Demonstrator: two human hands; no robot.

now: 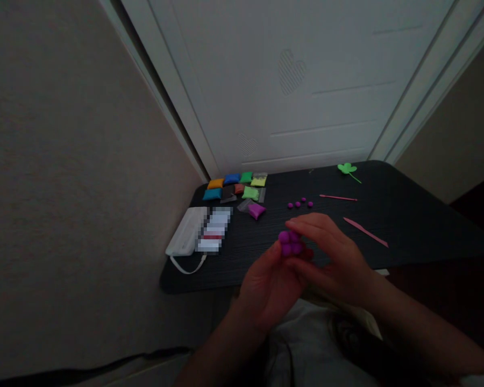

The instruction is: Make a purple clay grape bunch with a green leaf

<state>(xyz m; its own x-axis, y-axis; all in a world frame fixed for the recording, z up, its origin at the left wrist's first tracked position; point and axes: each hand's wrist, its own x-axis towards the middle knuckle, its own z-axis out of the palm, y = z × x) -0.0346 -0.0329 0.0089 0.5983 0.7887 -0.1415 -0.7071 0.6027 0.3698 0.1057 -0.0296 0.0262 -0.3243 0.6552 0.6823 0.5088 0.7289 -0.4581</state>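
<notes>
A cluster of purple clay balls (291, 244) is held between my two hands, above the near edge of the dark table. My left hand (268, 285) supports it from below and the left, its fingers curled and partly hidden behind the cluster. From the right, my right hand (331, 250) has its thumb and fingers closed around the cluster's side. Beyond my hands, several small loose purple balls (298, 204) lie on the table. To their left sits an opened bag of purple clay (256, 210).
Several colored clay packets (213, 194) lie at the back left. A white power bank (187, 231) is cabled to a phone (215, 230). On the right are a thin pink tool (338, 198), a pink clay knife (365, 231) and a green clover shape (347, 169). A white door (242, 80) stands behind.
</notes>
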